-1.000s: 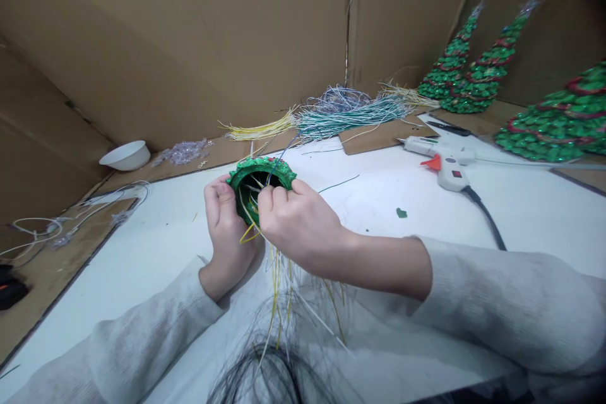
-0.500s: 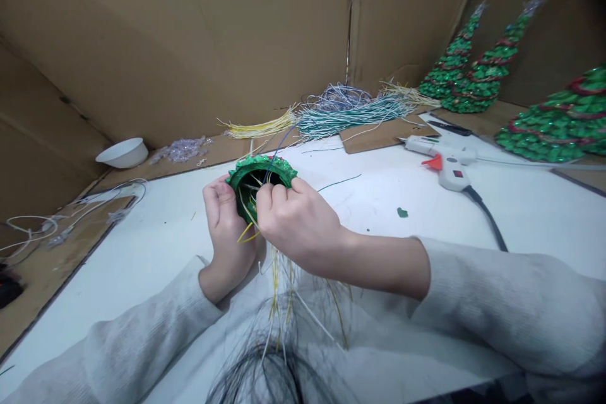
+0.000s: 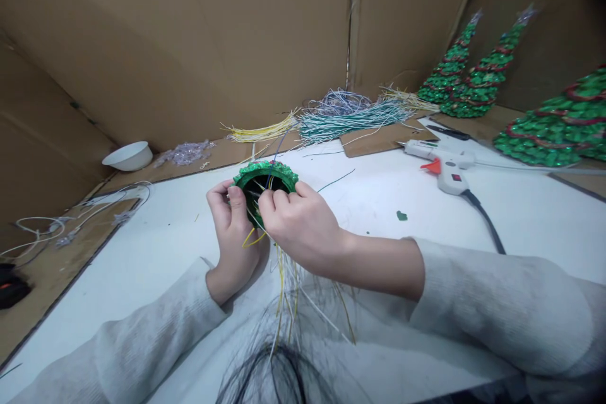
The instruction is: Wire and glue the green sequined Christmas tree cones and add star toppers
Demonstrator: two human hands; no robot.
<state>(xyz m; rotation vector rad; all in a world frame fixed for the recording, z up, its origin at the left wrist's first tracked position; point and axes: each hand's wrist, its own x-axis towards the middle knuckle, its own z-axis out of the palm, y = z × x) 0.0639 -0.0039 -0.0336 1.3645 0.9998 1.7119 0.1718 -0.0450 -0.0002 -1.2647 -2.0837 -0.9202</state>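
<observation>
A green decorative Christmas tree (image 3: 265,168) is held with its hollow round base turned toward me. My left hand (image 3: 233,233) grips its left rim, thumb along the edge. At the right side of the opening, my right hand (image 3: 303,218) has its fingers curled in at the mouth; what they pinch inside is hidden. Thin yellow wires (image 3: 253,238) and white ones come out of the hollow and hang down below the hands. A blue wire (image 3: 280,150) rises above the rim. Loose dark hair partly covers the hanging wires.
Bundles of cut wires (image 3: 353,118) lie along the back. A glue gun (image 3: 449,170) with an orange trigger rests at right, its cord running forward. Finished Christmas trees (image 3: 487,79) stand behind it. A white bowl (image 3: 129,156) and clear plastic pieces (image 3: 187,153) sit back left.
The view has shifted slightly. Both hands stay on the tree base, and my left thumb sits more upright against the rim. The right fingers remain at the opening.
</observation>
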